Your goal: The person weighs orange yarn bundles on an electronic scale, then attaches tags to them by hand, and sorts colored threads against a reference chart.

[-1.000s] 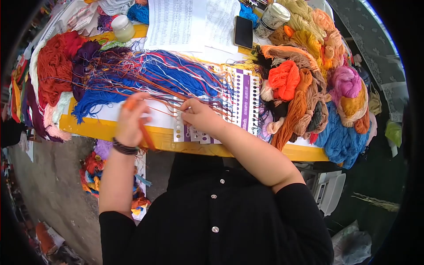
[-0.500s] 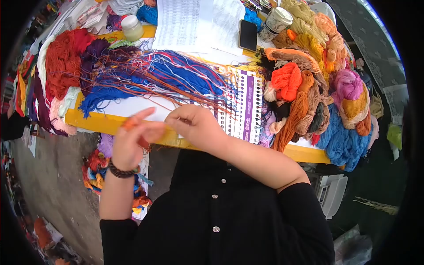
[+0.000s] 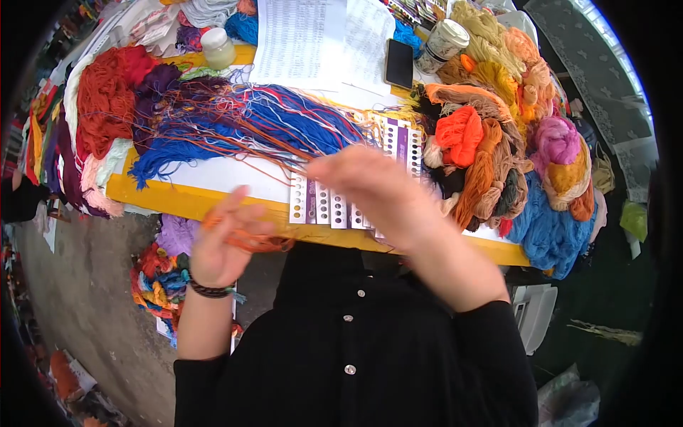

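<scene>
ok so your left hand (image 3: 219, 249) is loosely curled round a bundle of orange thread (image 3: 260, 240), which trails out past the fingers to your right, roughly along the front edge of the surface (image 3: 160, 196). Your right hand (image 3: 373, 181) is pretty blurred, fingers stretched out to your left over the purple-and-white hole-punched cards (image 3: 311, 203), and I honestly can't tell if it's pinching a strand or has nothing in it. The relation that matters imo: those cards sit to the right of your left hand and a bit further from you, so your right hand is way nearer and hides part of them. Their long axis runs away from you, hole rows included, while the blue threads (image 3: 302, 117) stretch crosswise, from the left over toward the cards. So the orange bundle points about square to the card rows, and its loose end is just short of the leftmost card, nearer your body
</scene>
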A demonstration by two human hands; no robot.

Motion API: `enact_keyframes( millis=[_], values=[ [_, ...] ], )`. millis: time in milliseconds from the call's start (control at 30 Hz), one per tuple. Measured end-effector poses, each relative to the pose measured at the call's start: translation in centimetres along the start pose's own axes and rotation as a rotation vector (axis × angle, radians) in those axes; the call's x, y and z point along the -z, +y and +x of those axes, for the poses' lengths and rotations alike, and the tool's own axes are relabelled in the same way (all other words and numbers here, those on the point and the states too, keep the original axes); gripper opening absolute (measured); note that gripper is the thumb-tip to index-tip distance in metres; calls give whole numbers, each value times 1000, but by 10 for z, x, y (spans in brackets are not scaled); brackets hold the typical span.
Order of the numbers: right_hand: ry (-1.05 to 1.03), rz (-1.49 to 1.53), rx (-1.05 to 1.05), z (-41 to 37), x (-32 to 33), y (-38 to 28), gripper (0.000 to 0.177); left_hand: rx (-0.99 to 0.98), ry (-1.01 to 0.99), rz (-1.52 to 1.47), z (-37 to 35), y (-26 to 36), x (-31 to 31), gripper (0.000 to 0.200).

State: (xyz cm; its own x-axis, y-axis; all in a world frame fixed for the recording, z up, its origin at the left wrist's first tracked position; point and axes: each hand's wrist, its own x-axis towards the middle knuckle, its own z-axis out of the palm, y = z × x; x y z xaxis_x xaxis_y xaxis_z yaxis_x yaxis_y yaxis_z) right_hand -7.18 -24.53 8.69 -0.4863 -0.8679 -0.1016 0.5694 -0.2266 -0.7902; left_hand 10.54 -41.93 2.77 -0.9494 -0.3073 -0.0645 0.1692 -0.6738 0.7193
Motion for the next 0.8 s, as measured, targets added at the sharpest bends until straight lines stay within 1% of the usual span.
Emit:
enact_keyframes(
  millis=[33, 67, 100, 133, 167, 200, 233, 267, 300, 333, 367, 400, 433, 467, 500, 533, 600, 667, 700, 733, 800],
  values=[
    [-86, 96, 104, -10, 13, -34, 14, -67, 5, -120, -4, 3, 17, 50],
    [82, 147, 160, -27, 19, -67, 12, -133, 10, -240, -9, 11, 41, 49],
    [90, 138, 235, -40, 36, -100, 15, -121, 112, -334, -17, 27, 60, 46],
    [337, -263, 361, -57, 47, -130, 21, -108, 213, -426, -25, 43, 80, 44],
    [422, -564, 574, -70, 81, -155, 18, -149, 281, -326, -33, 55, 106, 42],
    [837, -737, 688, -85, 95, -175, 16, -190, 348, -224, -41, 61, 126, 40],
    [1205, -1281, 886, -93, 112, -182, 20, -207, 446, -11, -45, 68, 130, 40],
    [1332, -1597, 821, -102, 120, -187, 19, -221, 540, 203, -47, 72, 129, 40],
    [1214, -1546, 815, -100, 131, -177, 19, -239, 626, 273, -42, 67, 128, 38],
    [1099, -1490, 807, -87, 127, -155, 19, -184, 572, 290, -31, 57, 123, 37],
    [930, -1601, 729, -69, 107, -118, 20, -128, 516, 308, -16, 45, 110, 35],
    [662, -1398, 468, -53, 116, -73, 20, -20, 423, 337, -1, 31, 83, 32],
    [604, -1300, -51, -34, 69, -49, 19, 93, 314, 345, 14, 17, 64, 32],
    [386, -1311, -24, -14, 63, -13, 18, 207, 204, 354, 28, 3, 49, 32],
    [294, -1225, -11, -2, 72, 22, 19, 269, 120, 369, 42, -10, 37, 32],
    [226, -1227, -123, 9, 69, 38, 21, 332, 39, 383, 54, -24, 26, 33],
    [197, -1167, -234, 24, 79, 63, 24, 451, 217, 445, 72, -45, 5, 35],
    [222, -1114, -306, 29, 83, 70, 26, 553, 247, 362, 84, -57, 5, 36],
    [224, -1111, -305, 31, 84, 71, 26, 555, 247, 345, 86, -59, 4, 32],
    [247, -1066, -324, 33, 85, 72, 25, 561, 246, 346, 88, -63, 1, 32],
    [271, -971, -349, 34, 85, 71, 24, 464, 258, 291, 90, -72, -2, 27]
  ],
)
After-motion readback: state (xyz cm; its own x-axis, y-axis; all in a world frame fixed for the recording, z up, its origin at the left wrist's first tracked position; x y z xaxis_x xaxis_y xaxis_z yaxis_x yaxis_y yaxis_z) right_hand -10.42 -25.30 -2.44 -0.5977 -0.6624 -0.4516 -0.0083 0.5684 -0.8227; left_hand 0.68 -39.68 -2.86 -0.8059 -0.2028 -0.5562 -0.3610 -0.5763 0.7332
